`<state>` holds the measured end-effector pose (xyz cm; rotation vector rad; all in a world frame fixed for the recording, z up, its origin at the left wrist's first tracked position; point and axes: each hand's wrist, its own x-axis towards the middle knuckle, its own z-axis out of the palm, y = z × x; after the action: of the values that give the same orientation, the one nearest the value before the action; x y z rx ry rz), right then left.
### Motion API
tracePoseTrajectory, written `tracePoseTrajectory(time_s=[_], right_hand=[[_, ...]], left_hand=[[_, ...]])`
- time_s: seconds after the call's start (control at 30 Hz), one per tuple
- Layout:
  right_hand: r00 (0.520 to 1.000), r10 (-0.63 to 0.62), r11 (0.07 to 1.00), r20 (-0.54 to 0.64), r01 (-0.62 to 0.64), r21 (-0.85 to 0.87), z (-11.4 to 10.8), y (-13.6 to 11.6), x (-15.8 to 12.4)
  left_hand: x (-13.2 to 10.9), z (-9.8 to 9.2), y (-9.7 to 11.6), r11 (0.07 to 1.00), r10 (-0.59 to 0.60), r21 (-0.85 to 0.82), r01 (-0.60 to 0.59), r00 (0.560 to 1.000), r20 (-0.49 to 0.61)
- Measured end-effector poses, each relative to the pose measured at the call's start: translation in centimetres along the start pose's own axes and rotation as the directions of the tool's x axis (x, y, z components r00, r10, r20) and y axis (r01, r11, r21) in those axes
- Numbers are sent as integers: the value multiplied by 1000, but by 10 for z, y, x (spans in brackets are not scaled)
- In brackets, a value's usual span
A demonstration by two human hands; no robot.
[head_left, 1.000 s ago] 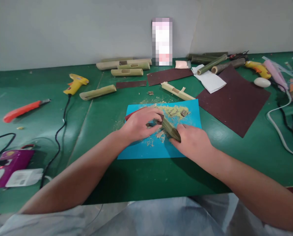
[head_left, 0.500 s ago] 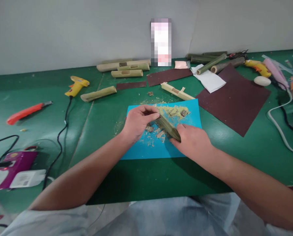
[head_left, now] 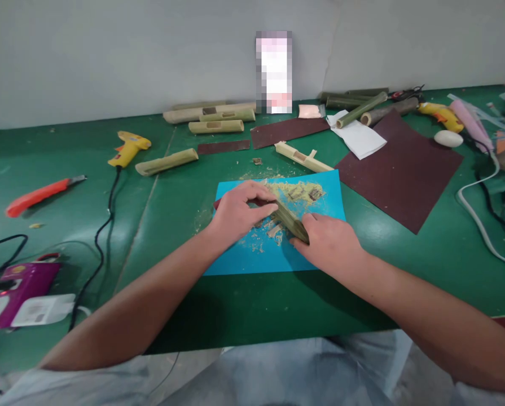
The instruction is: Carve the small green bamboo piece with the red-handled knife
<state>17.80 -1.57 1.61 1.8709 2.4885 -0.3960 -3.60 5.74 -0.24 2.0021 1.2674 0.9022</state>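
Note:
Over the blue sheet (head_left: 256, 262), a piece of green bamboo tube (head_left: 289, 220) slants down from upper left to lower right. My right hand (head_left: 330, 239) is wrapped round its lower end. At its upper end my left hand (head_left: 244, 214) is closed, thumb and fingers pinching a dark red-brown sandpaper strip (head_left: 217, 204) against the bamboo. Only small parts of the strip show, at the left of the hand and between the fingers. Pale yellow shavings (head_left: 292, 190) and brown flakes lie on the sheet behind and below the tube.
Cut bamboo pieces (head_left: 216, 127) lie along the back near a blurred upright phone (head_left: 274, 73). Large sandpaper (head_left: 404, 175) and white paper (head_left: 360, 135) are at right. A red-handled cutter (head_left: 40, 196), a yellow glue gun (head_left: 128, 150) with its cord, and a purple box (head_left: 32, 293) occupy the left.
My left hand has shifted slightly down along the bamboo's upper end, and the strip's edge shows more at its left. My right hand keeps its grip. The whole view has shifted slightly.

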Motion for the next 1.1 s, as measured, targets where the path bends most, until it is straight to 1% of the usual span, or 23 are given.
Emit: tracePoseTrajectory(time_s=[0.13,0.17,0.23,0.27,0.33,0.4,0.43,0.5,0.53,0.67,0.73,0.83,1.0,1.03,1.1], right_hand=[[1000,-7,1000,0,7,0,-1,0,0],[1000,-11,1000,1,11,-4,-1,0,0],[1000,-29,999,-11,29,-25,-1,1,0],[999,-45,998,-24,44,-39,-1,2,0],[995,-84,995,-53,80,-64,-1,4,1],[991,-107,992,-76,102,-72,-1,7,1],[991,-110,992,-81,104,-72,-1,8,2],[991,-108,992,-84,103,-69,-2,10,3],[991,-108,992,-82,103,-68,-2,10,3],[991,-108,992,-82,103,-73,-1,9,4],[990,-108,992,-86,102,-74,-1,9,4],[990,-102,993,-94,96,-72,0,10,5],[989,-100,994,-105,94,-58,1,12,6],[989,-100,994,-106,95,-56,1,13,6],[989,-105,994,-101,101,-48,2,13,7]], left_hand=[[0,-4,0,999,24,32,-26,998,62],[0,-6,0,998,49,34,-51,997,62],[0,-9,-1,987,142,66,-145,989,45],[1,-10,-1,975,202,89,-205,978,50],[3,-14,-3,943,304,107,-316,946,114],[6,-17,-4,919,364,82,-386,909,202],[7,-18,-6,913,377,66,-402,896,235],[7,-19,-7,914,378,49,-403,888,262],[7,-19,-8,919,367,50,-392,892,262],[5,-19,-10,955,276,43,-293,932,233],[6,-19,-11,959,257,56,-277,939,229],[9,-20,-12,947,290,74,-313,930,226],[12,-23,-17,944,318,7,-331,911,262],[12,-23,-17,936,336,15,-353,903,268],[12,-23,-17,903,401,40,-427,873,279]])
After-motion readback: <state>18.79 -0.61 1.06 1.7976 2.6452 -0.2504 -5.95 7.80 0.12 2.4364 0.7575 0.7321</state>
